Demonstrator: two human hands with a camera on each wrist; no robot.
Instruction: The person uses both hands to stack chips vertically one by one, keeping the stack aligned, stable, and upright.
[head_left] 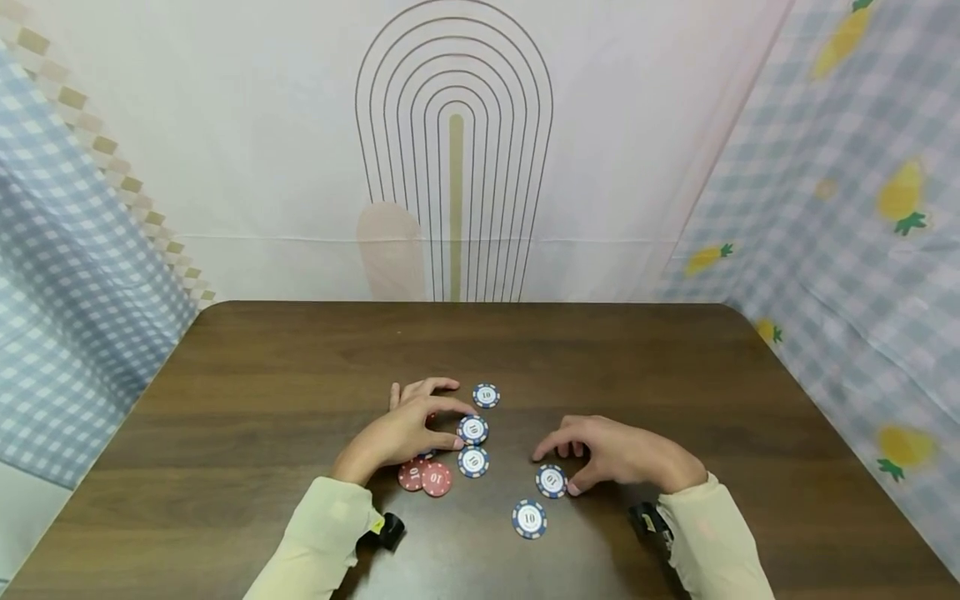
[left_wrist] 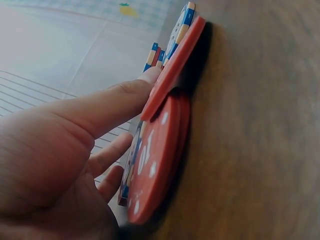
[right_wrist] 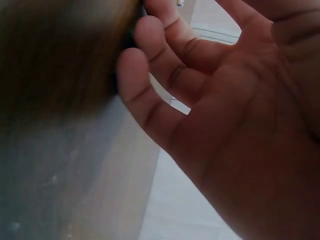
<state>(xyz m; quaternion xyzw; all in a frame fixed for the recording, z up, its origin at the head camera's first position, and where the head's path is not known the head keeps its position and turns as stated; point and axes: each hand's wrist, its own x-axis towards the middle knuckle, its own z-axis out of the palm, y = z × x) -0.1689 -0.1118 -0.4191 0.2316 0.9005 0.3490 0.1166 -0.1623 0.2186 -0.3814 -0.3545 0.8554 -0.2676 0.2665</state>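
Observation:
My left hand (head_left: 405,425) pinches a blue-and-white poker chip (head_left: 472,429) marked 10, its thumb and index finger at the rim. Just below lies another blue chip (head_left: 473,462), and a third (head_left: 486,395) is above. Red chips (head_left: 437,479) overlap beneath the left hand, which partly hides them; in the left wrist view, the red chips (left_wrist: 152,165) stand out close to the thumb (left_wrist: 125,95). To the right, my right hand (head_left: 618,450) hovers over a blue chip (head_left: 552,481), thumb tip at its edge and index fingertip apart from it. In the right wrist view, fingers (right_wrist: 134,75) bend loosely.
One more blue chip (head_left: 529,518) lies nearer me on the brown wooden table (head_left: 262,375). A white cloth (head_left: 285,167) with arch lines hangs behind the table, and checked cloths (head_left: 862,250) hang at both sides. Black straps (head_left: 652,525) sit at both wrists.

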